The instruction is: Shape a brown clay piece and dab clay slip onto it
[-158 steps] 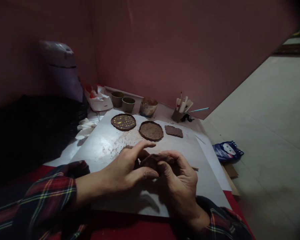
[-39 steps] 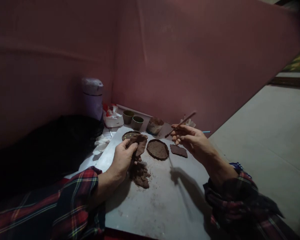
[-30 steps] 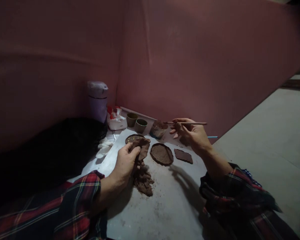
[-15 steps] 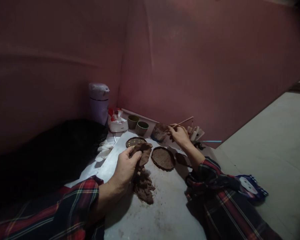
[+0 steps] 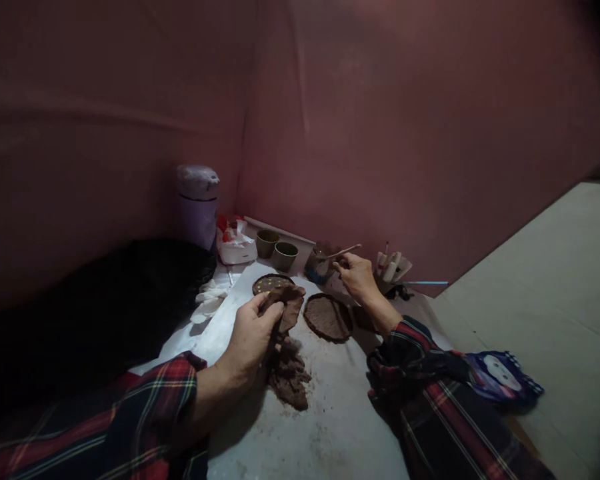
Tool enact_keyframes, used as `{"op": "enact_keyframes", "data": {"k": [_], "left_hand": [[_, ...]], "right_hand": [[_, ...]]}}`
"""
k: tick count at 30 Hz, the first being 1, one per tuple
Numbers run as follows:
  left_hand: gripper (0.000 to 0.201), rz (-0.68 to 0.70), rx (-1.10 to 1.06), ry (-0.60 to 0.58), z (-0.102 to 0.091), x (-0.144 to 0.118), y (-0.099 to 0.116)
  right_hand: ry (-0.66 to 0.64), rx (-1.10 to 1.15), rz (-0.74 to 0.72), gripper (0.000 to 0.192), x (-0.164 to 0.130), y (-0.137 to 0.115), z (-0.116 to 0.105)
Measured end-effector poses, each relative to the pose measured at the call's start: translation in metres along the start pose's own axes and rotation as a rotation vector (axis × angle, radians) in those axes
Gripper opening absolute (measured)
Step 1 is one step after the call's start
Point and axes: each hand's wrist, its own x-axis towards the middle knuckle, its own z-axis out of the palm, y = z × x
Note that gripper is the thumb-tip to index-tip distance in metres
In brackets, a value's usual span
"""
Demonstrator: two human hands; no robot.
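Observation:
My left hand (image 5: 253, 333) pinches a thin, ragged-edged piece of brown clay (image 5: 291, 308) between thumb and fingers. Below it a rough heap of torn clay (image 5: 289, 380) lies on the white work surface (image 5: 330, 413). My right hand (image 5: 357, 275) is closed on a thin wooden stick (image 5: 344, 252), whose low end points toward a clear jar (image 5: 319, 270) with something bluish at its base. Whether that end carries bristles I cannot tell. A flat round clay disc with a raised rim (image 5: 329, 318) lies between my hands. Behind my left hand sits another round clay piece with yellow dots (image 5: 273, 284).
Two dark cups (image 5: 285, 255) stand at the back beside a white tissue pack (image 5: 237, 248) and a purple bottle (image 5: 199, 207). A holder with tools (image 5: 393, 268) is at the right, by the pink wall (image 5: 405, 133). Black cloth or plastic (image 5: 105, 307) bulges at the left.
My right hand has shifted slightly left and down, and the stick now lies flatter with its upper end farther left. The left hand keeps its clay in the same place.

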Motion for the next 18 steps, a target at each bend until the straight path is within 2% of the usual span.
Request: {"op": "enact_keyframes", "data": {"k": [4, 8, 13, 18], "left_hand": [[0.028, 0.005, 0.002, -0.006, -0.001, 0.001, -0.002], [0.027, 0.034, -0.011, -0.011, 0.0, 0.001, -0.003], [0.027, 0.073, -0.007, -0.022, 0.0, -0.002, 0.0], [0.027, 0.102, 0.0, -0.009, 0.001, -0.005, 0.003]], "right_hand": [[0.081, 0.044, -0.031, 0.029, -0.005, -0.007, -0.023], [0.193, 0.071, -0.077, 0.021, -0.027, -0.02, -0.054], [0.214, 0.077, -0.133, 0.024, -0.086, -0.032, -0.088], [0.134, 0.018, -0.173, 0.019, -0.16, -0.041, -0.094]]}}
